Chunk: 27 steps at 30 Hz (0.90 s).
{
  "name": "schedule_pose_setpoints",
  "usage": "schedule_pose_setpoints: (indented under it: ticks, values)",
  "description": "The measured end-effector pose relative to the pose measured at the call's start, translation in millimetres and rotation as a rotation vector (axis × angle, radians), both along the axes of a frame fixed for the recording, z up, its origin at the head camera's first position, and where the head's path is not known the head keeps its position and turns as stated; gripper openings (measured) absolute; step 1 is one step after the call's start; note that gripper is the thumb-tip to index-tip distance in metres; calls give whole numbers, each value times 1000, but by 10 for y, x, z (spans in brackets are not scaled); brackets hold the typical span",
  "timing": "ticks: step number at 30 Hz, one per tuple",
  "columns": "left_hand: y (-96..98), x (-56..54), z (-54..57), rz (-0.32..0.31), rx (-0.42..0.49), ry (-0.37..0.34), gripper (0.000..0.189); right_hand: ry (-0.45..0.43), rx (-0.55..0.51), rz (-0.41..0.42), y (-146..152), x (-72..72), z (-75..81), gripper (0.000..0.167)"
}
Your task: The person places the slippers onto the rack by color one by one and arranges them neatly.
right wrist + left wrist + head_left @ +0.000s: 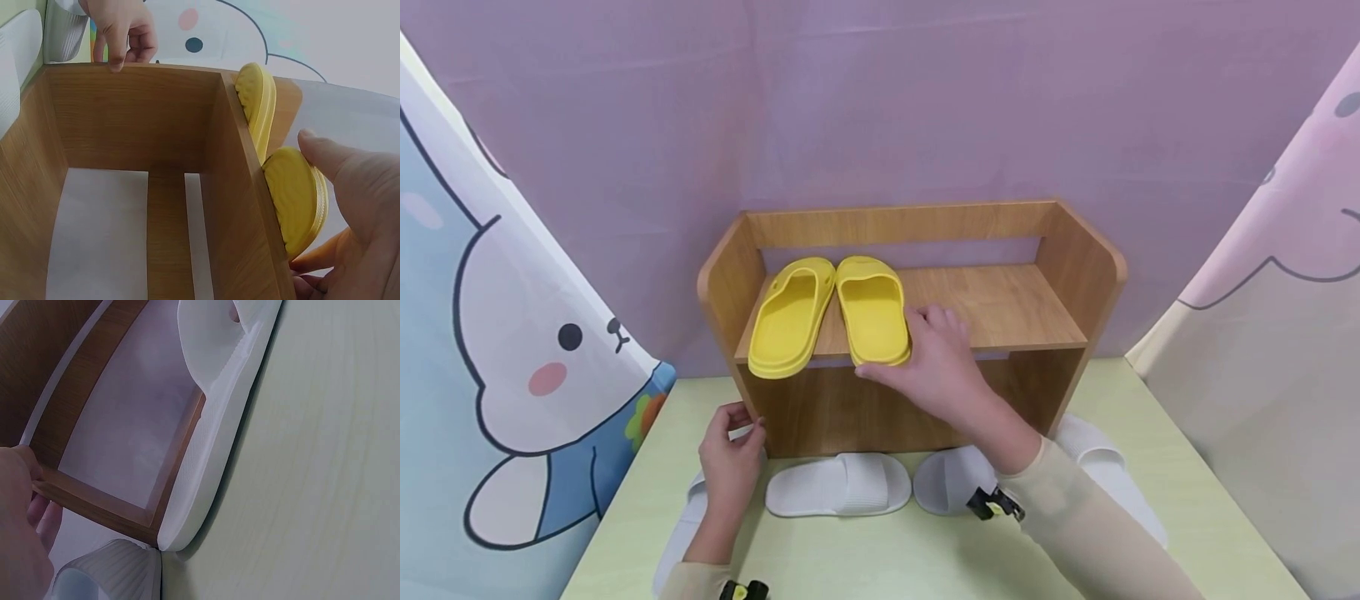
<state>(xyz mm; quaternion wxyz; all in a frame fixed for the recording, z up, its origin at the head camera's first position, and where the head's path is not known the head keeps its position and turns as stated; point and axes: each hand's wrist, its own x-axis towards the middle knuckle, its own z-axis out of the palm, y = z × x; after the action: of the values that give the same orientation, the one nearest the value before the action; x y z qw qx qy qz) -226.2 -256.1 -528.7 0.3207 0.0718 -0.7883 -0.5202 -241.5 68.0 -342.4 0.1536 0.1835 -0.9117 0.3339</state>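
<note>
A wooden shoe rack [985,304] has two yellow clogs [786,325] side by side on the left of its upper shelf, toes toward the back. My right hand [936,362] is at the right-hand yellow clog [876,321], thumb by its heel and fingers along its right side. In the right wrist view, that clog's heel [294,200] juts past the shelf edge, between thumb and fingers. My left hand [733,458] pinches the front edge of the rack's left side panel; the left wrist view shows the fingers [47,519] around that panel.
White slippers lie on the pale green tabletop [865,567]: one [838,485] and another [951,479] before the rack, one [1112,475] at its right, one [685,529] partly behind my left forearm. A purple cloth [895,100] hangs behind; printed cloths hang at both sides.
</note>
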Motion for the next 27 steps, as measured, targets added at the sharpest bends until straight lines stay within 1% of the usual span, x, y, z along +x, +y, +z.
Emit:
schedule_pose_setpoints:
  ticks: [6, 11, 14, 23, 27]
  values:
    - [3, 6, 12, 1, -1, -7, 27, 53, 9, -30, -84, 12, -31, 94]
    - [3, 2, 7, 0, 3, -12, 28, 136, 37, -62, -174, 10, -87, 89]
    - [3, 7, 7, 3, -2, -16, 28, 165, 48, -69, -216, 17, -118, 90]
    - [-7, 3, 4, -5, 6, 5, 28, 161, 75, -56, -282, 35, -137, 95]
    - [-13, 2, 11, -3, 3, 2, 28, 173, 83, -60, -303, 28, -141, 96]
